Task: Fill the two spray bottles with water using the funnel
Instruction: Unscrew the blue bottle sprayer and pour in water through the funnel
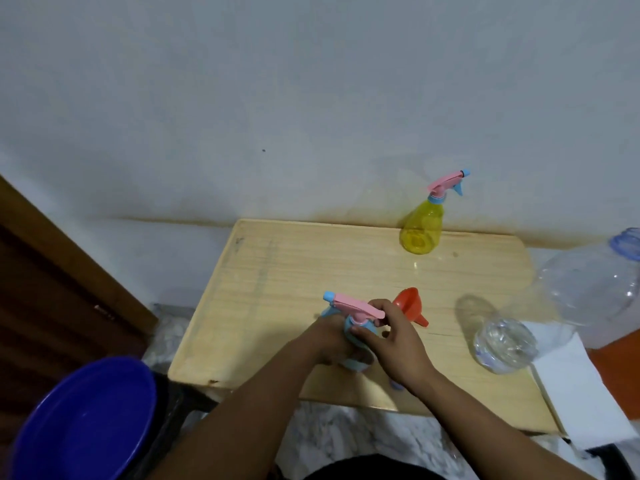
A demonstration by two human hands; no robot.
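Observation:
A blue spray bottle [356, 365] with a pink and blue trigger head [349, 305] stands near the front of the wooden table [277, 271]. My left hand [334, 337] grips the bottle's body. My right hand [394, 341] pinches the collar under the trigger head. An orange funnel [410, 304] lies on its side just behind my right hand. A yellow spray bottle [424, 226] with the same kind of head stands at the table's far edge, untouched.
A clear plastic water bottle [504, 344] lies on its side at the table's right. A larger clear jug [595, 289] sits beyond it. White paper [581, 386] covers the right corner. A blue basin [86, 420] is at lower left, below the table.

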